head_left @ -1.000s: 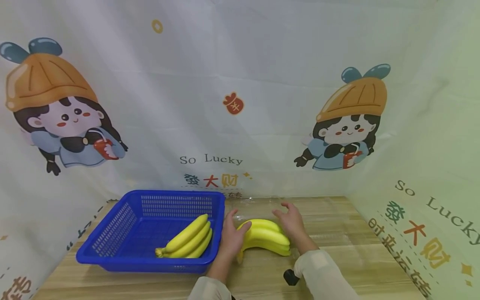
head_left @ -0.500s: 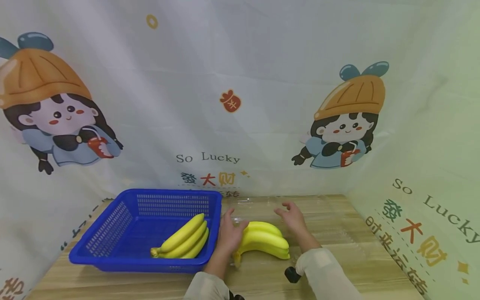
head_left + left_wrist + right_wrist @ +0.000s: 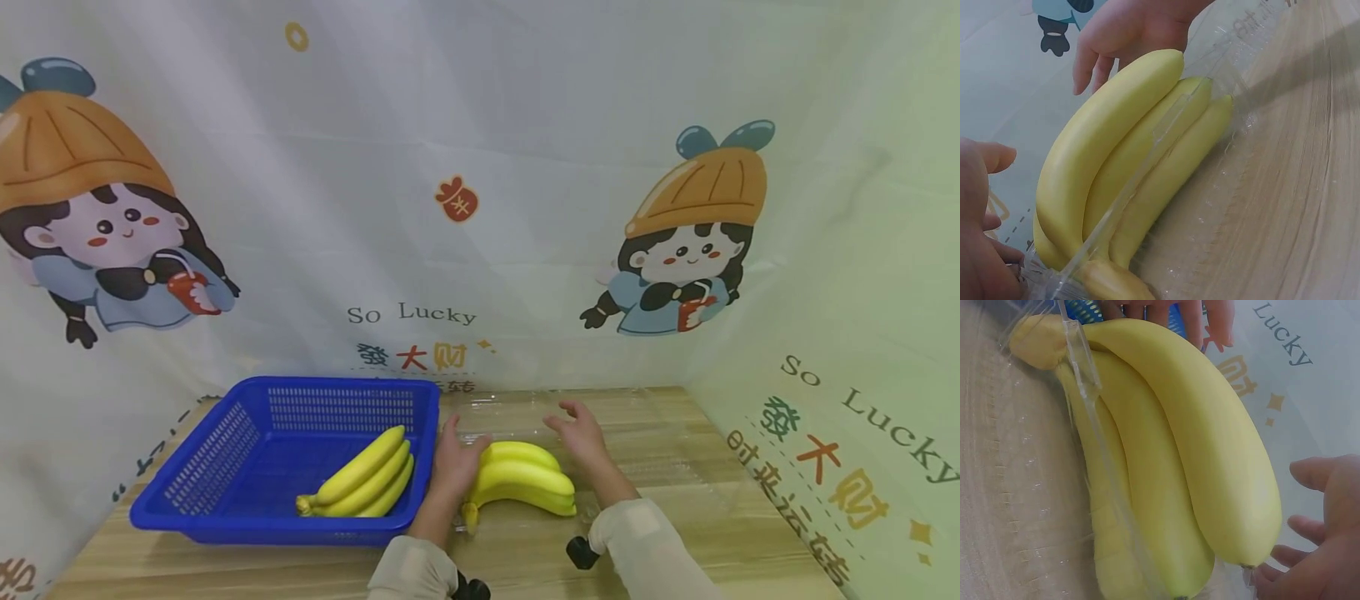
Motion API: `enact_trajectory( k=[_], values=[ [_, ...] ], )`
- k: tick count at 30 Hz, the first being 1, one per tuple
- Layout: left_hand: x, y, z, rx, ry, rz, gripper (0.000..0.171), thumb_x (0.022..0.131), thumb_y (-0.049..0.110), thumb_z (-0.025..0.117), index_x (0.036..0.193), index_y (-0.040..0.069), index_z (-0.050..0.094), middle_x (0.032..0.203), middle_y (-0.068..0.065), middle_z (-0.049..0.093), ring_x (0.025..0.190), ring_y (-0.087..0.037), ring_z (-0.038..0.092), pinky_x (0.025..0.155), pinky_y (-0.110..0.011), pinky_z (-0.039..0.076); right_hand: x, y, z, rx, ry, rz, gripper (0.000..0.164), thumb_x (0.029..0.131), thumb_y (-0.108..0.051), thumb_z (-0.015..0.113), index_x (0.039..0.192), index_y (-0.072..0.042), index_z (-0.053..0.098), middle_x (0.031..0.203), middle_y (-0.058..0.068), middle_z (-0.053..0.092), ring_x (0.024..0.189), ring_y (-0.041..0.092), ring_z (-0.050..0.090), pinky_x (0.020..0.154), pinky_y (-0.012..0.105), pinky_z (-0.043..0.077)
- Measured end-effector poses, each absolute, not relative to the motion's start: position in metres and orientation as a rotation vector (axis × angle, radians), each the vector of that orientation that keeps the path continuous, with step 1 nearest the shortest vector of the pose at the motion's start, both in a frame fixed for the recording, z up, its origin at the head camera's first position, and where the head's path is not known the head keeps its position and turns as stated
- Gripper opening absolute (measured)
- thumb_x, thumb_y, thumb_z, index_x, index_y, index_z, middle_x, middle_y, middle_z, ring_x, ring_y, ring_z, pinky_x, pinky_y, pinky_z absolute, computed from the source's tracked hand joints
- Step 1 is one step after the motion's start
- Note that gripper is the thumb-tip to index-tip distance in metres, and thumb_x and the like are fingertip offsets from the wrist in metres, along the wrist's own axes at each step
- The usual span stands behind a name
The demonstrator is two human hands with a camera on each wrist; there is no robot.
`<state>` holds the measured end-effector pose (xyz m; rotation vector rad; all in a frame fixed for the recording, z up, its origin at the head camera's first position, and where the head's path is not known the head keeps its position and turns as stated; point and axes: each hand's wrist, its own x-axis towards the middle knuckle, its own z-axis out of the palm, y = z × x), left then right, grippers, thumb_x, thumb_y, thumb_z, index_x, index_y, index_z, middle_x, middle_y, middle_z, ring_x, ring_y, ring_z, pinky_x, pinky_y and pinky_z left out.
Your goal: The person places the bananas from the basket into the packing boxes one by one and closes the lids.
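A bunch of yellow bananas [image 3: 521, 483] lies in a clear plastic container [image 3: 1169, 122], whose rim crosses the bunch in both wrist views. My left hand [image 3: 457, 462] stands at the bunch's left, stem end, fingers spread and relaxed. At its right end my right hand [image 3: 585, 437] is held with fingers loosely bent, apart from the bananas. In the right wrist view, fingers [image 3: 1310, 531] of the right hand sit close beside the banana tips. Whether either hand touches the clear plastic, I cannot tell. Another banana bunch [image 3: 363, 479] lies inside the blue basket [image 3: 285, 523].
The basket stands at the left on the wooden table [image 3: 525, 558], close beside my left hand. A printed cloth [image 3: 525, 250] hangs behind and at both sides. Black wrist devices [image 3: 581, 552] show at the sleeves.
The head view has shifted slightly, so the basket appears further left. My left thumb has drawn back a little from over the bananas. The right hand has hardly moved.
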<state>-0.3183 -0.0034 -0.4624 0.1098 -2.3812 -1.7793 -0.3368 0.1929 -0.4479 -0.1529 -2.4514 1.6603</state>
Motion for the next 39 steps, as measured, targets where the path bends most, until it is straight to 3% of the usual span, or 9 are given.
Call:
enact_trajectory(
  k=[13, 27, 31, 39],
  values=[
    [-0.318, -0.005, -0.463, 0.156, -2.388, -1.796, 0.082, 0.083, 0.017, 0.069, 0.149, -0.005, 0.026, 0.15, -0.03, 0.029, 0.138, -0.044, 0.027, 0.114, -0.052, 0.022, -0.33, 0.19, -0.451, -0.144, -2.337, 1.768, 0.048, 0.092, -0.015, 0.062, 0.134, 0.004, 0.048, 0.144, 0.026, 0.039, 0.13, 0.045, 0.038, 0.102, 0.056, 0.039],
    [-0.319, -0.005, -0.465, 0.162, -2.455, -1.74, 0.079, 0.084, 0.018, 0.07, 0.147, -0.007, 0.029, 0.146, -0.032, 0.034, 0.135, -0.046, 0.031, 0.111, -0.055, 0.026, -0.328, 0.193, -0.442, -0.189, -2.529, 1.539, 0.046, 0.093, -0.02, 0.061, 0.128, 0.008, 0.051, 0.136, 0.033, 0.045, 0.111, 0.043, 0.055, 0.096, 0.054, 0.044],
    [-0.32, -0.004, -0.464, 0.129, -2.445, -1.716, 0.076, 0.083, 0.016, 0.071, 0.145, -0.007, 0.033, 0.144, -0.032, 0.037, 0.133, -0.046, 0.034, 0.11, -0.054, 0.028, -0.327, 0.195, -0.44, -0.197, -2.589, 1.52, 0.051, 0.094, -0.023, 0.059, 0.132, 0.01, 0.049, 0.135, 0.03, 0.048, 0.115, 0.043, 0.053, 0.097, 0.054, 0.043],
    [-0.321, -0.003, -0.466, 0.086, -2.354, -1.728, 0.074, 0.081, 0.012, 0.072, 0.143, -0.006, 0.036, 0.143, -0.031, 0.038, 0.132, -0.045, 0.036, 0.109, -0.055, 0.03, -0.328, 0.193, -0.443, -0.173, -2.516, 1.583, 0.049, 0.093, -0.021, 0.06, 0.132, 0.007, 0.049, 0.141, 0.032, 0.04, 0.126, 0.047, 0.042, 0.102, 0.056, 0.039]
  ],
)
